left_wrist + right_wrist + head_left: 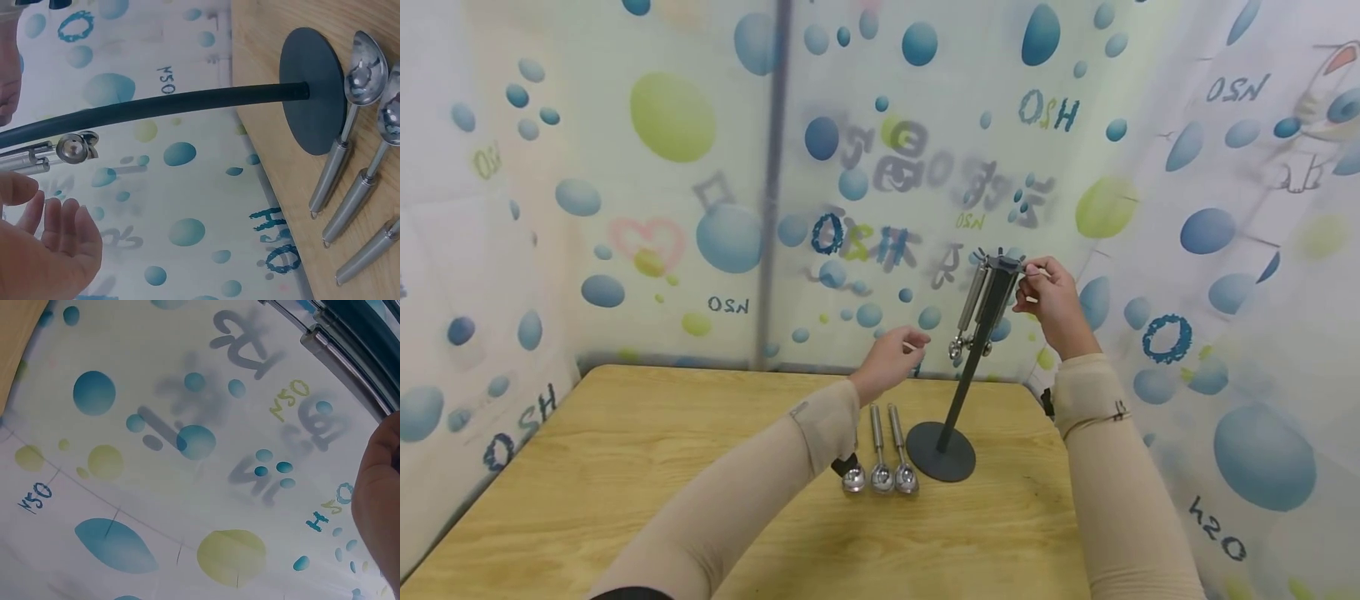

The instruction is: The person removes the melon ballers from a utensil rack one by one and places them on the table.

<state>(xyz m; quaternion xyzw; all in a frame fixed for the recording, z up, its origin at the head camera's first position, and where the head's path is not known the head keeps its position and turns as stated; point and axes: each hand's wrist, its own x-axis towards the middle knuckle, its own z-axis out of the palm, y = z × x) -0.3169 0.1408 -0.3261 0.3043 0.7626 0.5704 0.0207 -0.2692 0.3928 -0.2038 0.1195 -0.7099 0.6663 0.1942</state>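
Note:
A dark grey stand [964,387] with hooks on top rises from a round base [942,467]. Several shiny metal scoops [973,298] hang from it, bowls downward; in the left wrist view their bowls [72,149] cluster beside the pole. At the top, my right hand [1051,300] pinches the upper end of a hanging scoop [350,369]; its fingertips are partly hidden. My left hand [891,358] hovers left of the pole with fingers loosely bent, holding nothing. Three more scoops [882,477] lie side by side on the table, left of the base.
The wooden table [700,483] reaches back to a curtain [850,100] printed with bubbles and letters. Another patterned curtain stands close on the right, beyond my right arm.

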